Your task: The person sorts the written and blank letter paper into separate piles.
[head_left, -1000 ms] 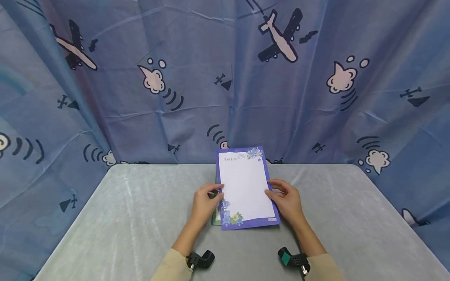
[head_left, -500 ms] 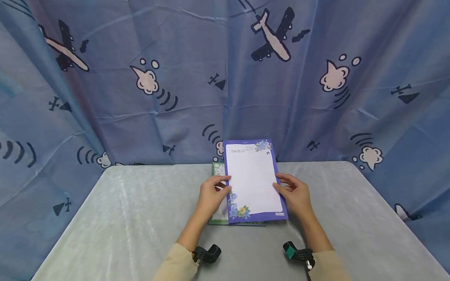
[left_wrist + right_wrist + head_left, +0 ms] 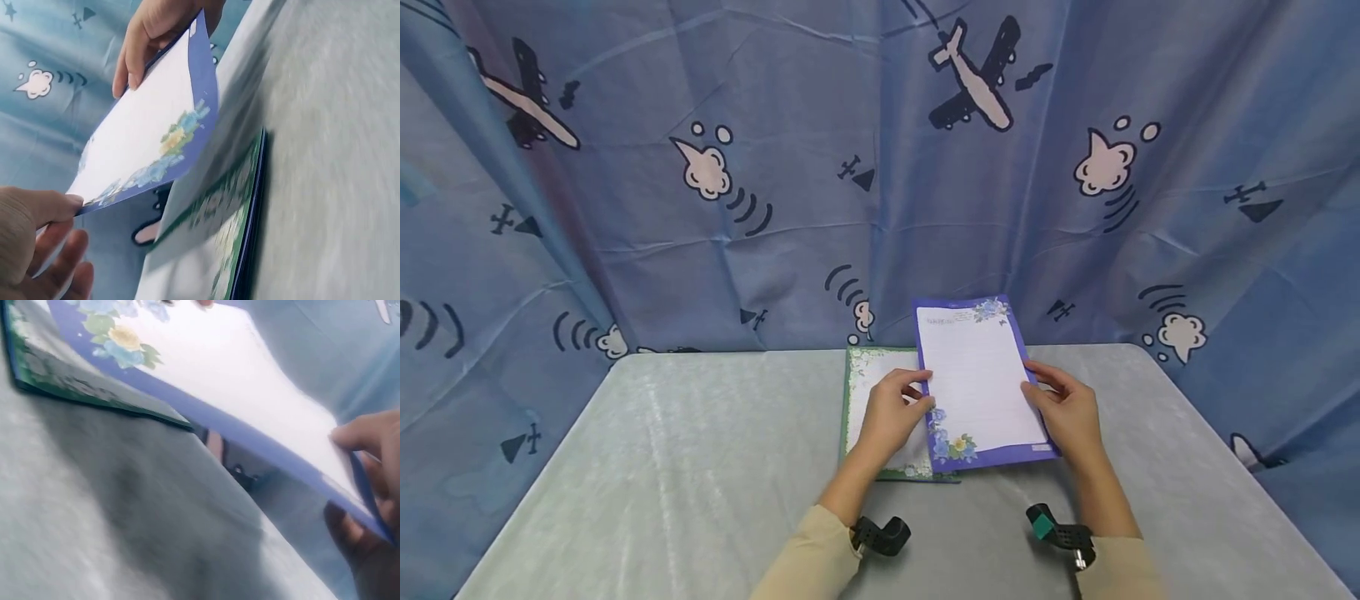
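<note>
A purple-bordered sheet of letter paper [image 3: 981,379] with blue flowers in two corners is held up above the table. My left hand [image 3: 893,410] pinches its left edge between thumb and forefinger, and my right hand [image 3: 1066,408] pinches its right edge. Under and to the left lies a green-bordered stack of paper [image 3: 883,362], partly covered by the raised sheet and my left hand. From the left wrist, the purple sheet [image 3: 140,125] shows a slight bend and a gap above the green stack [image 3: 215,250]. The right wrist view shows my right thumb on top of the sheet [image 3: 250,387].
The table [image 3: 722,433] has a pale grey cloth. A blue curtain [image 3: 805,167] printed with planes and clouds hangs right behind its far edge. Black wrist cameras sit on the left wrist [image 3: 882,536] and right wrist [image 3: 1060,531].
Both hands have carried the purple sheet to the right, off most of the green-bordered stack, which now shows more on the left. The head view has shifted slightly.
</note>
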A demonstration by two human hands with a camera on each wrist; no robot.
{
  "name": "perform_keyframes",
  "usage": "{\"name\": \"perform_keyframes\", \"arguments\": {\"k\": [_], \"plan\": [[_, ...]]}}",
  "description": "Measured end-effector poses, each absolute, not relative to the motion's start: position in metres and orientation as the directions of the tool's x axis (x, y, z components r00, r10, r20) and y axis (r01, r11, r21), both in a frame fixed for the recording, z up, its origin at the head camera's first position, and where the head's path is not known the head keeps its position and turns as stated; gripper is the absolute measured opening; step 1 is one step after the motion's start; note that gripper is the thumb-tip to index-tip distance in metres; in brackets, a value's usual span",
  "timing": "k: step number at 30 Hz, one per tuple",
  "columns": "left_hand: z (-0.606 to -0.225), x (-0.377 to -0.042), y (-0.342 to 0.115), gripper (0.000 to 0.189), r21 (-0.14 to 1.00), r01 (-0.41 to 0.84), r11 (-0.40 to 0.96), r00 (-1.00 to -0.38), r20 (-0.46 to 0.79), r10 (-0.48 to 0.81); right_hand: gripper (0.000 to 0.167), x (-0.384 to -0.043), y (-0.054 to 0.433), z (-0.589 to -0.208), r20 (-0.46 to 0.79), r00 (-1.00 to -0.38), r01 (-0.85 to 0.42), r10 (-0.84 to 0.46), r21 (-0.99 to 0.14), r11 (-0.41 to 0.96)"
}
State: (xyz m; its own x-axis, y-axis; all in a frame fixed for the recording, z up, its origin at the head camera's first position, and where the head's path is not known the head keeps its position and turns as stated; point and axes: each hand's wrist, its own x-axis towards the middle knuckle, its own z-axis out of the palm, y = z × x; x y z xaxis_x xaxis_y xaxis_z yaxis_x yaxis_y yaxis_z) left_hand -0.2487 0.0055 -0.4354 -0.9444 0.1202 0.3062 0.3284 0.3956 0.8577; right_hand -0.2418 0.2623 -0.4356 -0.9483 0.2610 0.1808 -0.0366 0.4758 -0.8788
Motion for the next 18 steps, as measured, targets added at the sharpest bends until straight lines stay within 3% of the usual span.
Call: {"name": "perform_keyframes", "arguments": {"k": [8,18], "plan": [[-0.439,-0.252,0.036,0.035,0.876,0.322,0.359,-0.947,0.301,0.114,0.046,-0.24,0.282,-0.431,0.146,-0.939,0.042,0.312,-0.851,0.524],[-0.445,-0.253,0.065,0.039,0.887,0.261,0.382,-0.964,0.262,0.05,0.046,-0.237,0.298,-0.431,0.145,-0.938,0.053,0.315,-0.838,0.542]]}}
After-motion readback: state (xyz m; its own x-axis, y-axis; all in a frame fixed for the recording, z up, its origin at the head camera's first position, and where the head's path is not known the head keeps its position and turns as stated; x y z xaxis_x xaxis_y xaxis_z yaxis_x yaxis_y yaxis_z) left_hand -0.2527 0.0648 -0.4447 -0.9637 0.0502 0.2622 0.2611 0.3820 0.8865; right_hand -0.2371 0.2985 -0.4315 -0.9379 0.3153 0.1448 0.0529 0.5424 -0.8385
